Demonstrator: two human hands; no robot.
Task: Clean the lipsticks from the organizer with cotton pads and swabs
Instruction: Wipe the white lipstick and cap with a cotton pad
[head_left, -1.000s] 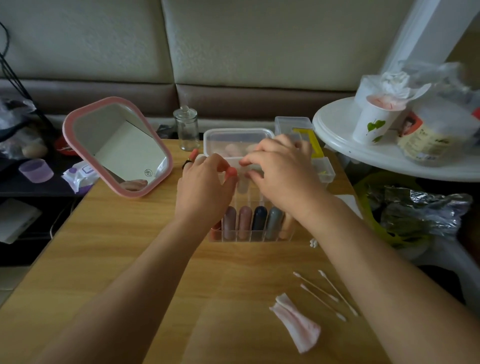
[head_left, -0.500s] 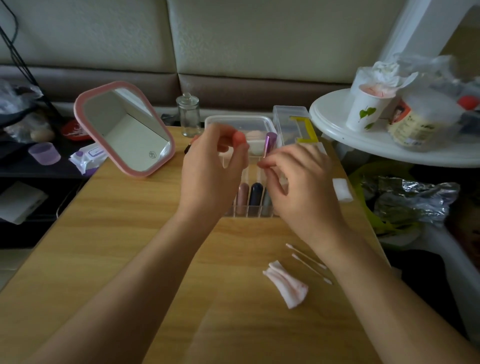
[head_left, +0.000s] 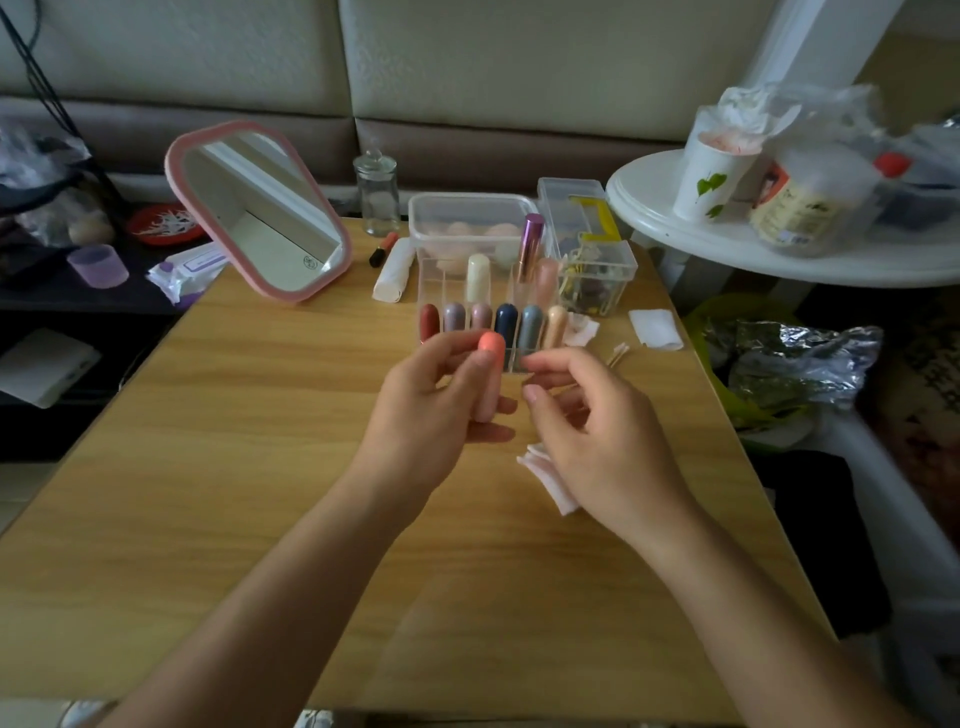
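Left hand (head_left: 431, 421) gripped a coral-pink rounded lipstick tube (head_left: 491, 371), cap end up, fingers & thumb curled round it, just near of the clear acrylic organizer (head_left: 432, 278). Right hand (head_left: 597, 436) was beside it, fingers curled w/ thumb close to index; couldn't tell if it pinched anything. A pink-stained white cotton pad (head_left: 550, 480) lay on the wooden bench (head_left: 208, 467), partly under that hand. Organizer's near row held six lipsticks (head_left: 506, 319), three more behind. Cotton swabs (head_left: 617, 354) lay to its right; pink-framed mirror (head_left: 260, 213) stood far left.
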